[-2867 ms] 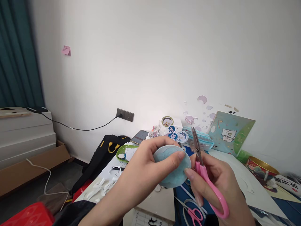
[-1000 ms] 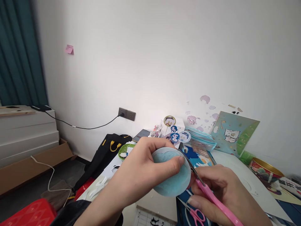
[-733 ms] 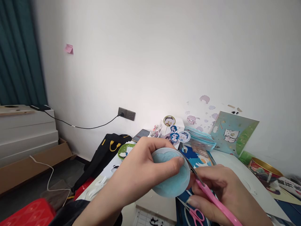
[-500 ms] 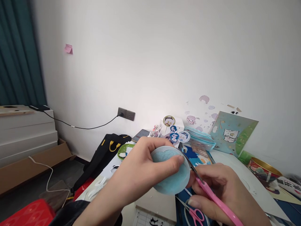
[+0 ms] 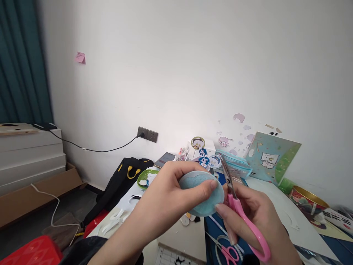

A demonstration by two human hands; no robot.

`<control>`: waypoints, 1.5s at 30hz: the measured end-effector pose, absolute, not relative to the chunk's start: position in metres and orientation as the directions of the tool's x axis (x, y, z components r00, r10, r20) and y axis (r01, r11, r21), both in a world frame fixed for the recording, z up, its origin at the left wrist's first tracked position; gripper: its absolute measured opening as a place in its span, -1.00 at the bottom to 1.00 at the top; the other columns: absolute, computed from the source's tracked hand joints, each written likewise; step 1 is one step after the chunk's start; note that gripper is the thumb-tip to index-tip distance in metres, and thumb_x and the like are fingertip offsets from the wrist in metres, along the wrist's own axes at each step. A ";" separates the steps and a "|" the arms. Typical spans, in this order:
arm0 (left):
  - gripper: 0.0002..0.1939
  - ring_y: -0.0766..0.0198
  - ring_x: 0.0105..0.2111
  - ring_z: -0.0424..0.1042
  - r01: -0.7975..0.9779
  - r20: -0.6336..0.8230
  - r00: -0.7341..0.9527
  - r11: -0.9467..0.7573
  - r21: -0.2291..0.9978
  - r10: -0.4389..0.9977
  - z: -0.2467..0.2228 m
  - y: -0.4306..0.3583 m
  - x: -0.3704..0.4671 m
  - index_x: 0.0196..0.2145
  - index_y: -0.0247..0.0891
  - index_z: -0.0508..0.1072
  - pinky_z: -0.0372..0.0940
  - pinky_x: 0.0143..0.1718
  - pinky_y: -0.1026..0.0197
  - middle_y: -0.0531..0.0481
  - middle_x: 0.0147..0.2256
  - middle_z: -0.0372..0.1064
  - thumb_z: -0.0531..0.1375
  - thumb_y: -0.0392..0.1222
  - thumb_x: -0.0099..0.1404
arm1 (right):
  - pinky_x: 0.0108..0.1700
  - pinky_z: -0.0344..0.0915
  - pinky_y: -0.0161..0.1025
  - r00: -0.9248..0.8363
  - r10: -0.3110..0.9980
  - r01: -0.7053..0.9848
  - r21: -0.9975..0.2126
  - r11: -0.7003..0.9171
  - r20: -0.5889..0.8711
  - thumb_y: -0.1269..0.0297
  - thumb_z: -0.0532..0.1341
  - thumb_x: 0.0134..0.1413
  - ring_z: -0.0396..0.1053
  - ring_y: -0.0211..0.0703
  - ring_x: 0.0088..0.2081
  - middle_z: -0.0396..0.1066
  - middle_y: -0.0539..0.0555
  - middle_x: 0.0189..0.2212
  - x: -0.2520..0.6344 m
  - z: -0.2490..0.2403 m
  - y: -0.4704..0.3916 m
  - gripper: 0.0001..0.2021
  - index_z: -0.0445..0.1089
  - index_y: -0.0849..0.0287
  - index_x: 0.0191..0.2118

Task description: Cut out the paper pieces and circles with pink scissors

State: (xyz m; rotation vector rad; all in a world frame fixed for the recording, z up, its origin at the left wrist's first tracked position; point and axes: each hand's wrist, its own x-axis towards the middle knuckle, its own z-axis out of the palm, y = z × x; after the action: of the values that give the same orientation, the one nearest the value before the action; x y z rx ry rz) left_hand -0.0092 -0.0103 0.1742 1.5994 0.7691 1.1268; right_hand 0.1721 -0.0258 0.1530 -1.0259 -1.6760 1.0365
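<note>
A round light-blue disc with a pale rim (image 5: 203, 208), its material unclear, is pinched by my left hand (image 5: 176, 193), the thumb lying across its face. Pink-handled scissors (image 5: 248, 224) are in my right hand (image 5: 257, 211), the blades pointing up and away beside the disc's right edge, apart from it. My right thumb touches the disc's lower right rim. The fingers behind the scissors are partly hidden. Below my hands, a second, smaller pair of pink-handled scissors (image 5: 229, 254) lies on a dark blue surface.
Round character stickers (image 5: 204, 161) stand against a white box at the back. A blue zip pouch (image 5: 234, 163), a leaning picture card (image 5: 273, 158) and a round tin (image 5: 310, 198) sit to the right. White paper scraps (image 5: 114, 221) lie left, near a black bag (image 5: 118, 184).
The scissors have come away from the disc's rim and turned upward. My right thumb has moved onto the disc's edge, and the disc has tilted. My left hand keeps its hold.
</note>
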 end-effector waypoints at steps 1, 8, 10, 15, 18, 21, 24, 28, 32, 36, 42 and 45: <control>-0.86 0.35 -0.54 0.26 -0.062 0.313 0.352 -0.312 0.948 0.882 0.172 -0.009 -0.009 -0.42 -0.29 0.48 0.19 -0.54 0.35 0.07 -0.53 0.30 0.25 -0.15 0.17 | -0.64 0.20 -0.45 -0.250 0.931 0.170 -0.934 0.314 0.267 0.28 0.34 -0.04 0.06 -0.36 -0.67 0.18 -0.17 -0.73 0.170 0.152 -0.026 -0.83 0.32 0.14 -0.46; -0.88 0.38 -0.52 0.25 -0.117 0.325 0.339 -0.304 0.946 0.883 0.170 -0.010 -0.007 -0.44 -0.28 0.49 0.18 -0.51 0.37 0.09 -0.52 0.30 0.25 -0.18 0.19 | -0.62 0.18 -0.43 -0.198 0.932 0.131 -0.934 0.333 0.304 0.30 0.33 -0.05 0.04 -0.35 -0.66 0.17 -0.17 -0.72 0.166 0.147 -0.024 -0.83 0.30 0.13 -0.46; -0.84 0.38 -0.51 0.25 -0.126 0.330 0.325 -0.306 0.944 0.886 0.172 -0.011 -0.007 -0.45 -0.28 0.48 0.17 -0.52 0.38 0.09 -0.52 0.31 0.25 -0.14 0.19 | -0.61 0.12 -0.41 -0.209 0.924 0.161 -0.921 0.356 0.320 0.32 0.34 -0.08 0.02 -0.36 -0.66 0.15 -0.17 -0.71 0.165 0.147 -0.025 -0.83 0.30 0.14 -0.47; -0.84 0.37 -0.57 0.24 -0.068 0.257 0.335 -0.249 0.966 0.906 0.179 -0.015 -0.007 -0.49 -0.31 0.44 0.15 -0.57 0.37 0.09 -0.58 0.28 0.26 -0.17 0.15 | -0.55 0.17 -0.31 -0.161 0.898 0.091 -0.900 0.427 0.410 0.12 0.42 -0.31 0.16 -0.24 -0.56 0.23 -0.05 -0.53 0.164 0.147 -0.031 -0.60 0.32 0.15 -0.33; -0.84 0.36 -0.57 0.24 -0.055 0.236 0.340 -0.231 0.971 0.910 0.182 -0.016 -0.008 -0.49 -0.31 0.43 0.15 -0.57 0.35 0.08 -0.58 0.28 0.26 -0.16 0.14 | -0.50 0.24 -0.25 -0.162 0.906 0.143 -0.899 0.413 0.390 0.01 0.43 -0.37 0.21 -0.18 -0.53 0.25 -0.01 -0.50 0.170 0.146 -0.034 -0.56 0.30 0.14 -0.40; -0.82 0.34 -0.57 0.26 -0.051 0.251 0.355 -0.249 0.967 0.901 0.182 -0.015 -0.010 -0.47 -0.30 0.44 0.16 -0.57 0.34 0.06 -0.56 0.32 0.24 -0.13 0.15 | -0.47 0.25 -0.23 -0.226 0.913 0.216 -0.896 0.387 0.340 -0.01 0.42 -0.34 0.22 -0.16 -0.52 0.20 -0.03 -0.54 0.178 0.146 -0.034 -0.60 0.27 0.13 -0.50; -0.84 0.30 -0.55 0.32 -0.031 0.255 0.360 -0.262 0.965 0.897 0.181 -0.015 -0.010 -0.48 -0.30 0.44 0.17 -0.55 0.33 0.04 -0.55 0.37 0.24 -0.14 0.15 | -0.44 0.24 -0.21 -0.224 0.923 0.288 -0.884 0.368 0.312 0.00 0.40 -0.32 0.22 -0.11 -0.49 0.17 -0.03 -0.57 0.182 0.147 -0.034 -0.63 0.30 0.13 -0.50; -0.87 0.21 -0.51 0.40 -0.003 0.203 0.381 -0.218 0.976 0.902 0.183 -0.017 -0.010 -0.49 -0.29 0.43 0.20 -0.53 0.29 -0.01 -0.53 0.44 0.24 -0.17 0.12 | -0.42 0.24 -0.20 -0.190 0.932 0.321 -0.877 0.357 0.309 -0.01 0.40 -0.34 0.23 -0.06 -0.44 0.17 -0.02 -0.57 0.180 0.148 -0.036 -0.64 0.33 0.13 -0.51; -0.83 0.22 -0.52 0.40 0.021 0.191 0.389 -0.215 0.976 0.901 0.185 -0.018 -0.010 -0.51 -0.30 0.41 0.22 -0.53 0.27 -0.02 -0.53 0.45 0.23 -0.14 0.12 | -0.41 0.25 -0.19 -0.178 0.937 0.328 -0.880 0.345 0.301 0.04 0.39 -0.34 0.25 -0.05 -0.44 0.20 -0.01 -0.56 0.179 0.148 -0.038 -0.67 0.33 0.14 -0.55; -0.80 0.19 -0.51 0.43 0.044 0.171 0.381 -0.203 0.978 0.908 0.186 -0.018 -0.010 -0.50 -0.30 0.40 0.23 -0.53 0.27 -0.03 -0.53 0.45 0.23 -0.10 0.13 | -0.44 0.26 -0.20 -0.163 0.938 0.319 -0.883 0.345 0.307 0.09 0.41 -0.36 0.25 -0.06 -0.45 0.21 -0.01 -0.57 0.181 0.148 -0.038 -0.69 0.35 0.14 -0.52; -0.77 0.17 -0.49 0.44 0.051 0.147 0.382 -0.180 0.982 0.912 0.186 -0.019 -0.010 -0.46 -0.30 0.41 0.25 -0.51 0.26 -0.03 -0.52 0.44 0.21 -0.06 0.15 | -0.45 0.23 -0.22 -0.173 0.932 0.345 -0.867 0.359 0.317 0.14 0.39 -0.33 0.22 -0.10 -0.47 0.20 -0.01 -0.56 0.182 0.147 -0.038 -0.74 0.33 0.13 -0.54; -0.79 0.22 -0.50 0.39 0.048 0.158 0.381 -0.190 0.981 0.911 0.186 -0.019 -0.010 -0.47 -0.31 0.41 0.24 -0.51 0.27 -0.01 -0.52 0.41 0.22 -0.08 0.14 | -0.46 0.22 -0.23 -0.186 0.928 0.373 -0.851 0.370 0.322 0.17 0.38 -0.29 0.21 -0.11 -0.48 0.20 -0.02 -0.57 0.181 0.148 -0.037 -0.77 0.33 0.13 -0.55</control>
State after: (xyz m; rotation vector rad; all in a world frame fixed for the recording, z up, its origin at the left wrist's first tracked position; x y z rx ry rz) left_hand -0.0104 -0.0192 0.1862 1.5581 0.8862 0.9986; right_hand 0.1814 -0.0373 0.1476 -1.1520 -1.7453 0.7873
